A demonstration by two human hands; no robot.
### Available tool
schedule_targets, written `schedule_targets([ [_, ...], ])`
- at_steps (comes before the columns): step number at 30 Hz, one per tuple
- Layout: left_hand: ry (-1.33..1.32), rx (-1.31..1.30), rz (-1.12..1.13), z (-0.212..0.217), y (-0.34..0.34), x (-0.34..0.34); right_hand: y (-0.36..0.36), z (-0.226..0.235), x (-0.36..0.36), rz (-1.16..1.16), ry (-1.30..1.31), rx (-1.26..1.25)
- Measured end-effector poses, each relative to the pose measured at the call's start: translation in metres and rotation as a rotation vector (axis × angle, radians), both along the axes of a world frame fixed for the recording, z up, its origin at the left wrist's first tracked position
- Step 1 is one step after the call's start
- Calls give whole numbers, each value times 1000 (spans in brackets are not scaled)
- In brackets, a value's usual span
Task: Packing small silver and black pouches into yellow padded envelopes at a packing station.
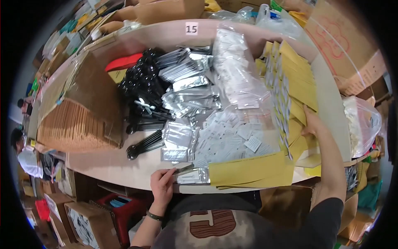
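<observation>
My left hand [162, 184] pinches the edge of a silver foil pouch [193, 176] at the near edge of the curved table [116, 166]. That pouch lies against a yellow envelope [253, 170] lying flat there. My right hand [311, 123] rests on a leaning row of yellow envelopes [296, 79] at the right, fingers spread against them. Between the hands lie small white paper slips in a clear bag [236, 139]. Further back are more silver pouches [188, 83] and a heap of black plastic spoons [143, 91].
An open cardboard box of brown card sheets [78, 116] stands at the left. Cardboard boxes [352, 45] and clear plastic bags [365, 120] crowd the right and far side. A red stool [124, 207] and more boxes sit under the table. Other people [20, 145] are at far left.
</observation>
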State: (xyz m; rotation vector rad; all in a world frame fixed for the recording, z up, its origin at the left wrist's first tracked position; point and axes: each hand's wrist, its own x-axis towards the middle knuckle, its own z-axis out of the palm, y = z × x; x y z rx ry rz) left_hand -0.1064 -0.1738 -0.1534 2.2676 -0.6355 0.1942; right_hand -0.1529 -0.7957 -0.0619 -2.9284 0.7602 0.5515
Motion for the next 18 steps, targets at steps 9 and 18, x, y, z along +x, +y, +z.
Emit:
schedule_targets([
  [9, 42, 103, -169, 23, 12, 14, 301, -5, -7, 809, -417, 532],
  [18, -91, 257, -468, 50, -8, 46, 376, -68, -9, 1049, -645, 217],
])
